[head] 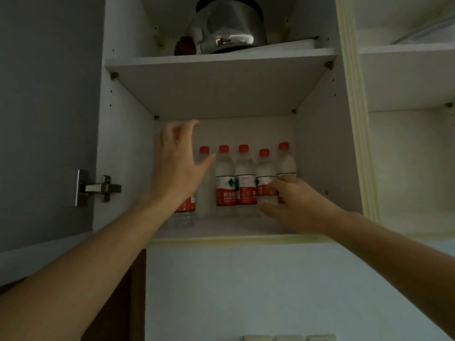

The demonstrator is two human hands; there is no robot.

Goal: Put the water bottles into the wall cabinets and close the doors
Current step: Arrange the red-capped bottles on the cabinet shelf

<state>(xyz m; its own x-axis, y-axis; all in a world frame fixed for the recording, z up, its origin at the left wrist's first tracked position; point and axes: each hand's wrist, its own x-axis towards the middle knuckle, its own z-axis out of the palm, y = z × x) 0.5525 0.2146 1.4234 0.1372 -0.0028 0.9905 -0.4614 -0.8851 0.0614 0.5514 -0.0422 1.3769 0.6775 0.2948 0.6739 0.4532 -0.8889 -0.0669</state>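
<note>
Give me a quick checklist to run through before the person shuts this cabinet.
1. Water bottles upright on the lower shelf: ok for those in full view.
2. Leftmost bottle standing properly: cannot tell, the left hand hides most of it.
3. Left hand free: ok, fingers spread, holding nothing.
4. Right hand clear of the bottles: not ok, its grip is on a bottle at the right.
5. Cabinet door shut: not ok, swung open at left.
6. Kettle settled on the upper shelf: ok.
</note>
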